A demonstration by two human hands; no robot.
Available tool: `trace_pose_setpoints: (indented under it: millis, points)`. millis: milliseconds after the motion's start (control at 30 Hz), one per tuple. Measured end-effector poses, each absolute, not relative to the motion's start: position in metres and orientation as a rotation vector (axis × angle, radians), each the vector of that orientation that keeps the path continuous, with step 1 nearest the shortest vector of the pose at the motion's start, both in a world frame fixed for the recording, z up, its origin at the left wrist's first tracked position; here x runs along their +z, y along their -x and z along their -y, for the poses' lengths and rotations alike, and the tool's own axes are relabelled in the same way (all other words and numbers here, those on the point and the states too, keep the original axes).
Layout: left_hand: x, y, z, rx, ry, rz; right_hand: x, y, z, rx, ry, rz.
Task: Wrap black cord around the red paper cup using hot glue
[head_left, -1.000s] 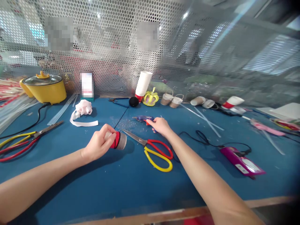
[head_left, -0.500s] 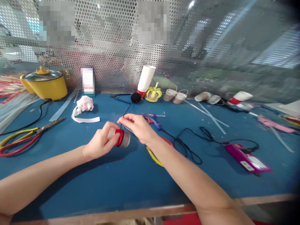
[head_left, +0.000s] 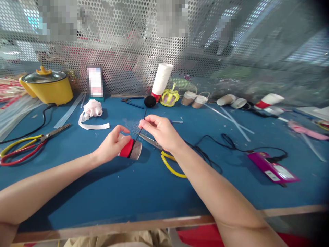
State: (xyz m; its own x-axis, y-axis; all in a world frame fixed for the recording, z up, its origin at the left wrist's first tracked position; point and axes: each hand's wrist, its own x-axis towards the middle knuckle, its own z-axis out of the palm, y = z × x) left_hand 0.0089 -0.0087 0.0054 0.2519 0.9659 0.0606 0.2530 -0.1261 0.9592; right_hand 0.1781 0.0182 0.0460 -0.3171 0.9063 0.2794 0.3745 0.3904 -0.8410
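Note:
My left hand [head_left: 111, 145] is closed around a small paper cup [head_left: 137, 151] lying on its side, with a red band [head_left: 125, 150] around its middle. Black cord [head_left: 138, 136] wraps the cup at the edge of the red band. From there it runs up to my right hand [head_left: 162, 132], which pinches it between thumb and fingertips. Beyond that hand the cord leads to a black ball of cord [head_left: 149, 101] at the back. Beneath my right hand lie scissors with a yellow handle [head_left: 172, 170], their blades [head_left: 150, 140] pointing left.
Red-and-yellow-handled scissors [head_left: 43, 138] and a crumpled white ribbon [head_left: 92, 109] lie left. A yellow pot [head_left: 48, 90], stacked paper cups [head_left: 162, 79], a yellow crown-like piece [head_left: 169, 97] and small baskets [head_left: 199, 100] stand along the mesh. A purple power strip [head_left: 272, 168] lies right, with black cable.
My right hand has drawn away from the cup, up and to the right, stretching the cord between them. The scissors' blades now show; the blue glue gun is now mostly hidden behind that hand.

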Motion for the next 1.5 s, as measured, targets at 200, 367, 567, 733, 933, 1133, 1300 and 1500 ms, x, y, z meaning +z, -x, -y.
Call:
trace_pose_setpoints:
  millis: [200, 367, 567, 733, 933, 1133, 1300, 1500]
  points:
    - [0.007, -0.008, 0.02, 1.018, -1.744, -1.071, 0.04, -0.178, -0.023, 0.823, 1.14, 1.911]
    - [0.009, -0.007, 0.024, 1.079, -1.768, -1.025, 0.039, -0.177, -0.023, 0.813, 1.17, 1.937]
    - [0.008, -0.006, 0.026, 1.139, -1.827, -0.966, 0.036, -0.176, -0.02, 0.852, 1.186, 1.963]
    - [0.007, -0.005, 0.027, 1.226, -1.911, -0.942, 0.035, -0.174, -0.018, 0.882, 1.242, 1.99]
    - [0.005, -0.004, 0.028, 1.303, -1.928, -0.89, 0.037, -0.169, -0.015, 0.914, 1.333, 2.006]
    - [0.005, -0.004, 0.03, 1.274, -1.874, -0.881, 0.035, -0.168, -0.015, 0.989, 1.348, 2.03]
    - [0.013, -0.008, 0.029, 1.242, -1.642, -0.918, 0.025, -0.169, -0.019, 1.054, 1.356, 1.953]
    - [0.017, -0.011, 0.026, 1.163, -1.321, -0.828, 0.017, -0.169, -0.025, 1.115, 1.376, 1.93]
